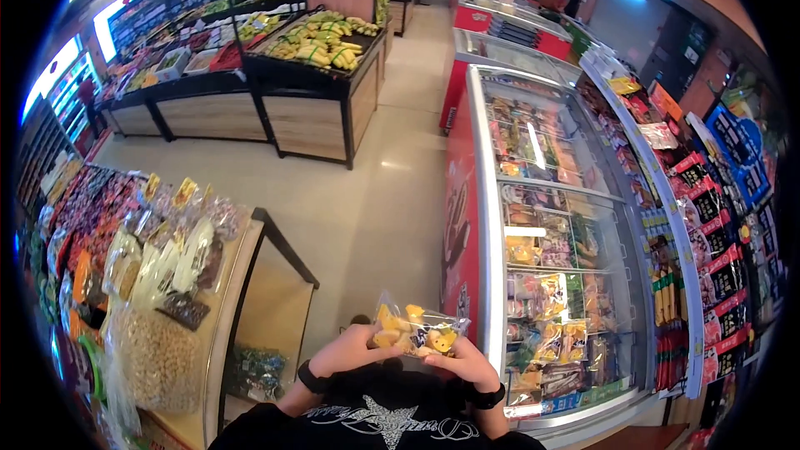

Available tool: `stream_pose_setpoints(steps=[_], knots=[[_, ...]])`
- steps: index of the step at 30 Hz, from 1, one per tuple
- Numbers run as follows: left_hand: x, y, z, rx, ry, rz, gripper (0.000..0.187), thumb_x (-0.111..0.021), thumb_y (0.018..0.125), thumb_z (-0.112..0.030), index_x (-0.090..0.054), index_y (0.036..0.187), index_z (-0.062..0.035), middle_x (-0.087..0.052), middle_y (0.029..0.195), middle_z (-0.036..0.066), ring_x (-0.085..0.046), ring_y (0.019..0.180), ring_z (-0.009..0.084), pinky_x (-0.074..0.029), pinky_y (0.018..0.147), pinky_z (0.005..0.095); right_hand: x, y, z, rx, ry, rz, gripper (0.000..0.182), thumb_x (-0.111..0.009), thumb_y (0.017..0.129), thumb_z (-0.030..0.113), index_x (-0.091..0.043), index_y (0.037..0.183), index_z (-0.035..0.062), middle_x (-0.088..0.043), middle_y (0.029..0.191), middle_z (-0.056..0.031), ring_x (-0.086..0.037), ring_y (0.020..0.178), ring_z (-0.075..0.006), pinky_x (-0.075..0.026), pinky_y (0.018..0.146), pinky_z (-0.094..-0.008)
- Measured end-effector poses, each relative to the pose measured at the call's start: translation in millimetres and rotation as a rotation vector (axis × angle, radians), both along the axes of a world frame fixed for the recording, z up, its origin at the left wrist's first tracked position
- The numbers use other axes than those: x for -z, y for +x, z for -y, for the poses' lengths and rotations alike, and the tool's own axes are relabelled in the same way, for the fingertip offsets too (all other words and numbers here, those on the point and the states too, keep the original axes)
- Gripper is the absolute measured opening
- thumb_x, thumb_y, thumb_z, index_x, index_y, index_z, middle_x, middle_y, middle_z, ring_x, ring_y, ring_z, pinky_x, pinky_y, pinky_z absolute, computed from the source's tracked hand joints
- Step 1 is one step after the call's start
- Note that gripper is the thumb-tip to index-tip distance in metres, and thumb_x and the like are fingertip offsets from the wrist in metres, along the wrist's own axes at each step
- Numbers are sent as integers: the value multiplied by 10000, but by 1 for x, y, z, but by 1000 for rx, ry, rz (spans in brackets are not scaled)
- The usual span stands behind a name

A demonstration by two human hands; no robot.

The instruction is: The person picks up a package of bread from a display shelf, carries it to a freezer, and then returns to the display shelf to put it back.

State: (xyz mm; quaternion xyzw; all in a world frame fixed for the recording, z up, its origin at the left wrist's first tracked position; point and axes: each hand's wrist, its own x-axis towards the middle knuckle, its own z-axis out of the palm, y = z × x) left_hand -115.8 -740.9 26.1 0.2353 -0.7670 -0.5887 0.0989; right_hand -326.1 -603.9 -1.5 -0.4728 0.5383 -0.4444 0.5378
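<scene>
A clear plastic packet with yellow, bear-like pieces inside [417, 332] is held level in front of my chest. My left hand [354, 350] is closed on the packet's left end, thumb along its lower edge. At the other end, my right hand [463, 365] grips the lower right corner, its thumb pointing inward. What exactly the yellow pieces are, I cannot make out. Just right of my right hand runs the metal rim of a glass-topped chest freezer [493, 283], with several packaged goods showing through its lid.
On my left stands a display table [237, 283] bearing bagged snacks and a large bag of pale round pieces [154, 358]. Bananas [325, 40] lie on a stand ahead. A tiled aisle [367, 200] runs forward. Shelves of packets [717, 258] line the right side.
</scene>
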Motion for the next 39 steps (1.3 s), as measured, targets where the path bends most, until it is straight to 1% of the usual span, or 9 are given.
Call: stream_pose_setpoints(steps=[5,8,11,14,18,20,21,35,39], knots=[[5,-42,46,161,5,15,440,-668,836,-368,-618,1060,7,-656,767,108,-616,652,175,-480,662,292,-8,-16,13,164,-9,-20,375,-663,860,267,-593,1087,-22,-619,838,-12,-525,747,-76,-446,670,-243],[-2,-72,81,247,67,67,448,-692,825,-346,-603,1043,34,-670,882,139,-597,808,165,-468,772,312,-6,-31,25,241,28,-95,374,-659,861,262,-593,1095,-23,-634,885,-25,-540,786,-88,-455,707,-251],[-8,-103,113,378,-70,47,423,-699,822,-339,-614,1000,35,-664,825,121,-583,721,138,-477,700,292,-29,-37,45,360,-36,-38,362,-672,847,228,-598,1095,-25,-648,991,-53,-567,896,-123,-457,810,-283],[-10,-129,136,459,17,70,453,-678,816,-407,-596,876,35,-591,705,173,-569,636,228,-446,636,325,-29,-43,53,448,-20,-35,355,-687,833,197,-600,1105,-15,-645,1053,-63,-570,960,-138,-443,872,-298],[-13,-155,157,635,-62,16,453,-688,812,-387,-616,960,34,-632,774,150,-596,692,218,-473,698,313,-56,-32,63,641,56,-46,386,-707,815,203,-594,1116,-11,-646,1052,-69,-572,947,-131,-444,866,-293],[-13,-168,156,721,-7,-58,442,-706,804,-361,-623,991,30,-652,799,131,-608,708,203,-483,717,309,-72,-24,62,679,344,40,424,-724,797,228,-588,1120,-10,-645,1047,-72,-576,925,-145,-448,854,-298],[-13,-174,155,724,97,-100,425,-727,791,-321,-625,1022,21,-665,844,111,-614,742,180,-485,737,302,-54,-19,62,763,47,-104,450,-734,782,245,-584,1122,-8,-645,1032,-83,-580,896,-164,-455,837,-308],[-7,-243,120,1099,206,236,451,-741,782,-230,-581,1122,20,-661,1007,109,-606,894,124,-476,811,280,-32,18,27,1246,302,-94,426,-719,787,245,-602,1110,-8,-660,996,-110,-589,860,-163,-462,822,-306],[27,-260,102,1062,134,30,454,-678,838,-235,-528,1182,22,-649,992,127,-606,871,135,-482,790,286,-19,15,19,1414,306,-77,435,-693,820,291,-594,1116,-12,-672,964,-112,-603,842,-154,-472,793,-307]])
